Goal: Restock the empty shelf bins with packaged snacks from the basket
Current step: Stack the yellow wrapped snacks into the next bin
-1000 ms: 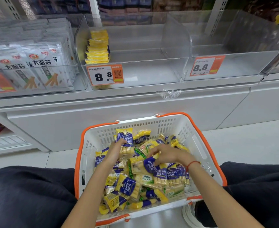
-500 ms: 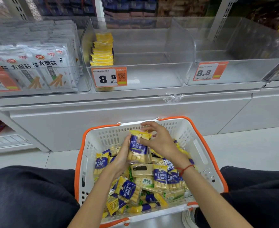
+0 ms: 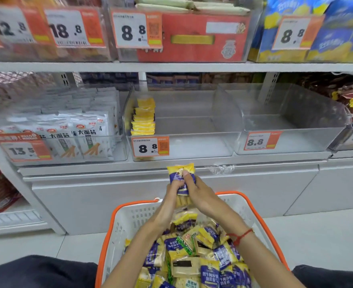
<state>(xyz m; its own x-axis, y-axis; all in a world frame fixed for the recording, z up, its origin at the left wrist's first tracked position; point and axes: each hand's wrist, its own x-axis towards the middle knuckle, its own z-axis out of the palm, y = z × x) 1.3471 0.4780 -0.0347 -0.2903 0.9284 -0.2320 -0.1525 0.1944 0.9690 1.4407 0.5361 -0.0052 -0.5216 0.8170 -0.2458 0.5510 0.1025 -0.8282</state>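
Snack pack [image 3: 181, 177]: upright, long axis vertical, pinched between left hand [image 3: 172, 196] and right hand [image 3: 200, 196]. Bin [image 3: 192, 142]: directly ahead and above, equally near both hands.

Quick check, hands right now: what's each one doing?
Left hand: fingers curled round the yellow and purple snack packet, holding it above the basket.
Right hand: grips the same packet, thumb on its front.
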